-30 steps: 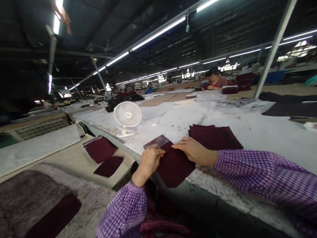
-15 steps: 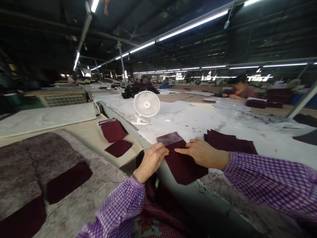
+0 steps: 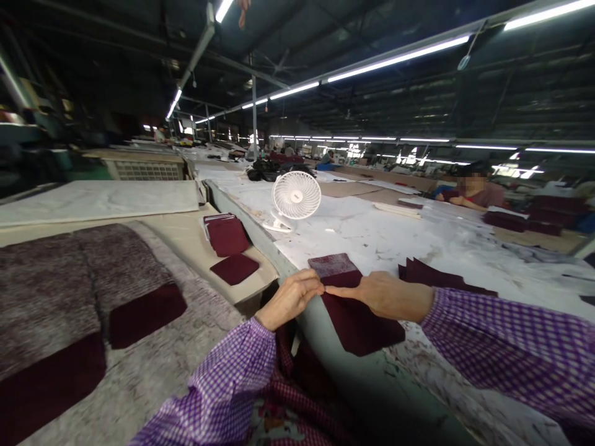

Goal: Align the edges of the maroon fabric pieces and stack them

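So the cloth (image 3: 360, 325) ran far-left to near-right, left hand (image 3: 290, 298) pinching its left edge, right hand (image 3: 390, 296) over it, finger out (couldn't tell any grip).

We can't read any words or numbers here. We see a tiny dark mark on the middle of the white fan (image 3: 296, 196), but it is too small and blurry for us to read.
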A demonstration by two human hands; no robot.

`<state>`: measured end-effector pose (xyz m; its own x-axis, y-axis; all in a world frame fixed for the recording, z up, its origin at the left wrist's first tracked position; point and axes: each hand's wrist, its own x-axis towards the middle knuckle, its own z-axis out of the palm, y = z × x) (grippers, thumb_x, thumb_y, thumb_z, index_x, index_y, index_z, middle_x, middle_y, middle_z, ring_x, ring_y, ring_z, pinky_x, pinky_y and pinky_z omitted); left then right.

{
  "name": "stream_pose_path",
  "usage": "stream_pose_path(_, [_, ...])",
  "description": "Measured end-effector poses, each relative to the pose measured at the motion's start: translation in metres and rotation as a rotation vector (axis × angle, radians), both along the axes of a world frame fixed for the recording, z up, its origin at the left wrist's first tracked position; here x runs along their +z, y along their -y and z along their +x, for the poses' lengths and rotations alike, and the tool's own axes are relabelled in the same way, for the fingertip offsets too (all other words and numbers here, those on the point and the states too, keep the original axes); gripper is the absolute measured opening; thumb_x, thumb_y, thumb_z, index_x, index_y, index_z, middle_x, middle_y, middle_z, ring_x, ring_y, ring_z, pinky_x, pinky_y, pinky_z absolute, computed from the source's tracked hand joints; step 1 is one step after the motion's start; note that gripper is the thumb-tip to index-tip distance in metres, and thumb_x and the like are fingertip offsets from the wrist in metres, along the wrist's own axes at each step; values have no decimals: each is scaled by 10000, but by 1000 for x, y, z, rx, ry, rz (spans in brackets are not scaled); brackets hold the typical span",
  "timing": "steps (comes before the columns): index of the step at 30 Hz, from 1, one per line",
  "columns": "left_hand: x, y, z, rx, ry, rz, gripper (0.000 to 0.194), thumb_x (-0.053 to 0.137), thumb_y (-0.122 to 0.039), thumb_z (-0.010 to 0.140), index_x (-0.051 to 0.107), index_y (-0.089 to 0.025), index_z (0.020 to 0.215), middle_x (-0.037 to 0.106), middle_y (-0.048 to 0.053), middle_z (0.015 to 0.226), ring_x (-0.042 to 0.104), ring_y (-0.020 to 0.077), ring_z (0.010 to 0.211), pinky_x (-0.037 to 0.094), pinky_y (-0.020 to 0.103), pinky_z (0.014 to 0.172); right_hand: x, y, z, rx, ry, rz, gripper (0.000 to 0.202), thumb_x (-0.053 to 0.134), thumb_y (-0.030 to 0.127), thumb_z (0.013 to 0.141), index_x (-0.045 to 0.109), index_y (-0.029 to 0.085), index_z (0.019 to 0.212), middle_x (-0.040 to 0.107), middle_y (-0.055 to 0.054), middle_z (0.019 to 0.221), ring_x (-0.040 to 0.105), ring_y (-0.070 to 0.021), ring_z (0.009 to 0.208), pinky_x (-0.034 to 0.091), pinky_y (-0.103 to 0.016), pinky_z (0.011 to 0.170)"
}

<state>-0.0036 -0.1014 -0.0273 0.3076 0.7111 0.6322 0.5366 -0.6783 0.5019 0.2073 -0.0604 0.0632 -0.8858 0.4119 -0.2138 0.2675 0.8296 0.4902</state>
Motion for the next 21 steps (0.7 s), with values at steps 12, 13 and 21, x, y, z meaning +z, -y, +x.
stream_pose_path(12, [2,-2,21,9,161,-18,252,341,-183,935,559,-181,1060,567,61,922,541,162,870,444,302,816,-24,-14,17,-166,-423,-106,411,477,322,889,464,231,1290,604,-88,934,561,-216,807,407,-319,688])
stream_pose_path(13, [1,-4,22,10,154,-29,252,340,-185,936,555,-183,1068,562,57,916,538,161,865,441,299,814,-22,-18,18,-198,-446,-214,375,495,339,876,506,211,1228,604,-80,913,555,-219,831,412,-327,723])
stream_pose_path(21, [3,-27,24,-22,134,-79,262,405,-224,924,611,-188,1081,577,53,906,549,162,853,440,303,816,9,-20,24,-300,-587,-737,196,532,338,799,570,155,857,589,-33,815,532,-173,741,406,-289,669])
